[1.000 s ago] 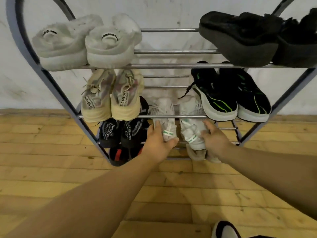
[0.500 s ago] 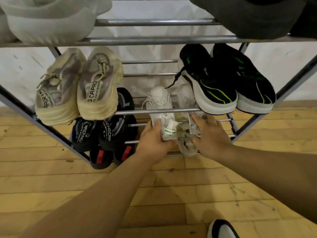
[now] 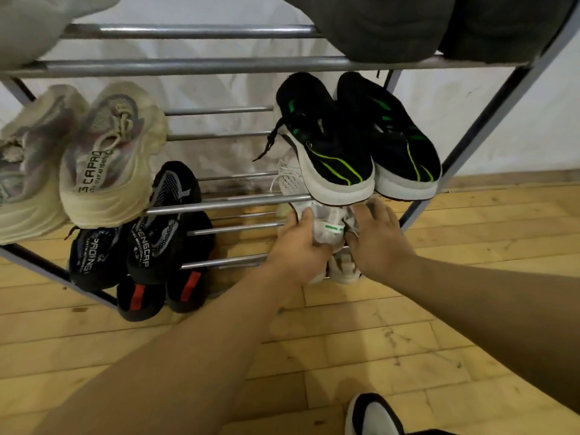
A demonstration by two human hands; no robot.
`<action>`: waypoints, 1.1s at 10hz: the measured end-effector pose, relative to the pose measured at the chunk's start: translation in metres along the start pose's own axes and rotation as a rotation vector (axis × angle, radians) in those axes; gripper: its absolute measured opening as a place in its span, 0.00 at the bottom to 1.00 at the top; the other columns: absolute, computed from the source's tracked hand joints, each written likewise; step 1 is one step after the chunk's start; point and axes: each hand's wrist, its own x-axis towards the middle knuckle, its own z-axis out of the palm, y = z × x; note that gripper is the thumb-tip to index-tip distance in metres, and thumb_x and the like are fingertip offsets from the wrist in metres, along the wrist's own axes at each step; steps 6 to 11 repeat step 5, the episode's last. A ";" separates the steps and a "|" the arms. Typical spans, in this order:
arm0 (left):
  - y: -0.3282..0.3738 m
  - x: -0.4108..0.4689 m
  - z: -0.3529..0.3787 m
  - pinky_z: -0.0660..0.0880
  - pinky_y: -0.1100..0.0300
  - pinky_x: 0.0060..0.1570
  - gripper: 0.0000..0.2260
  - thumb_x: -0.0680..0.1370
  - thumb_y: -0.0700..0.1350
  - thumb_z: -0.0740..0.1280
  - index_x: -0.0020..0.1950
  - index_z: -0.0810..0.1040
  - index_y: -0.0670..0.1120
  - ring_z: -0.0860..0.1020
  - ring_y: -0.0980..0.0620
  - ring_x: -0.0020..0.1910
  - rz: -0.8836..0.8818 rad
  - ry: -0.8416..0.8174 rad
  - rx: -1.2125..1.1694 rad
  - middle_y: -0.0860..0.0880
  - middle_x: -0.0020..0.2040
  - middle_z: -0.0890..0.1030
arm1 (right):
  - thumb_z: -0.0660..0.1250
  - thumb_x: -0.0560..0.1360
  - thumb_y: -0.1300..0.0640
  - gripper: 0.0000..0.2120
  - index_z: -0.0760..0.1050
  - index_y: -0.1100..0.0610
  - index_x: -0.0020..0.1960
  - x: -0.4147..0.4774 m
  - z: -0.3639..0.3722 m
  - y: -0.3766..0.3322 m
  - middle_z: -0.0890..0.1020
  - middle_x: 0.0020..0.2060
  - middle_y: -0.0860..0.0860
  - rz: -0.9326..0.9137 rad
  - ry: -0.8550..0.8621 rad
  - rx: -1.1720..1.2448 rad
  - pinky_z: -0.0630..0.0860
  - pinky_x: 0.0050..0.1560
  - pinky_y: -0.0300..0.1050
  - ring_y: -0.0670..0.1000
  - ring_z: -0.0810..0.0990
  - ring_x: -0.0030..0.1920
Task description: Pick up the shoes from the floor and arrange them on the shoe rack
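White sneakers (image 3: pixel 328 229) on the lower rack (image 3: pixel 232 229) gripped by left hand (image 3: pixel 298 249) and right hand (image 3: pixel 378 238)

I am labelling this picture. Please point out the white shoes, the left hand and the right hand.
white shoes (image 3: pixel 328 229): head view, heel with green tab.
left hand (image 3: pixel 295 249): head view, back of hand.
right hand (image 3: pixel 381 238): head view, back of hand.

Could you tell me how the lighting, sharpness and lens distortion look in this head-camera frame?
Head view: dim, warm light; white shoes shadowed beneath the black-green pair; rack bars bow from wide-angle distortion; top-left slipper soft at the edge.
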 end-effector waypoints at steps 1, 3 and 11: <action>-0.001 -0.001 -0.007 0.64 0.46 0.76 0.41 0.76 0.58 0.66 0.84 0.47 0.57 0.54 0.46 0.82 0.014 -0.024 0.058 0.50 0.85 0.44 | 0.56 0.72 0.42 0.36 0.55 0.53 0.78 -0.003 -0.012 -0.009 0.64 0.73 0.57 -0.034 -0.005 0.013 0.62 0.74 0.61 0.62 0.60 0.74; 0.002 -0.056 -0.047 0.59 0.48 0.77 0.41 0.78 0.61 0.66 0.84 0.49 0.53 0.54 0.43 0.82 0.056 -0.112 0.404 0.47 0.84 0.53 | 0.60 0.77 0.43 0.37 0.48 0.51 0.81 -0.063 -0.041 -0.042 0.52 0.80 0.58 -0.011 -0.199 -0.013 0.56 0.78 0.60 0.62 0.47 0.80; 0.034 -0.173 -0.159 0.67 0.48 0.73 0.35 0.79 0.58 0.65 0.83 0.55 0.51 0.64 0.44 0.76 0.207 -0.063 0.805 0.47 0.78 0.65 | 0.65 0.77 0.44 0.33 0.62 0.52 0.79 -0.092 -0.114 -0.112 0.65 0.75 0.55 -0.479 -0.422 -0.075 0.65 0.72 0.50 0.57 0.64 0.75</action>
